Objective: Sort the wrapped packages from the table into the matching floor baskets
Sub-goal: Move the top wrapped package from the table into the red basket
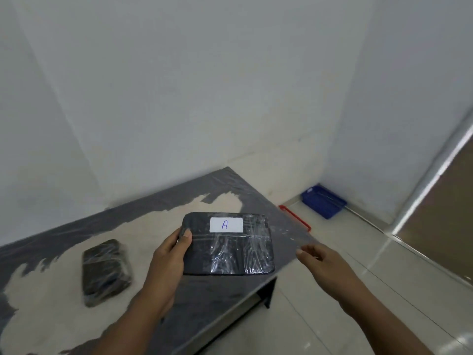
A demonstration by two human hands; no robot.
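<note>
A flat black package (230, 248) wrapped in clear film, with a white label marked "A", is held above the table's right part. My left hand (170, 254) grips its left edge, thumb on top. To the right of the package my right hand (317, 257) hovers with fingers loosely apart, holding nothing and not touching it. A second black wrapped package (105, 271) lies on the table (64, 316) to the left, no label visible. On the floor in the far corner sits a blue basket (323, 201). A red basket's rim (294, 216) shows just past the table's right edge.
The grey table has a worn, pale patchy top and stands against white walls. Its right corner and a dark leg (268, 293) border a pale tiled floor. A door or panel with a metal frame (435, 180) stands at the right.
</note>
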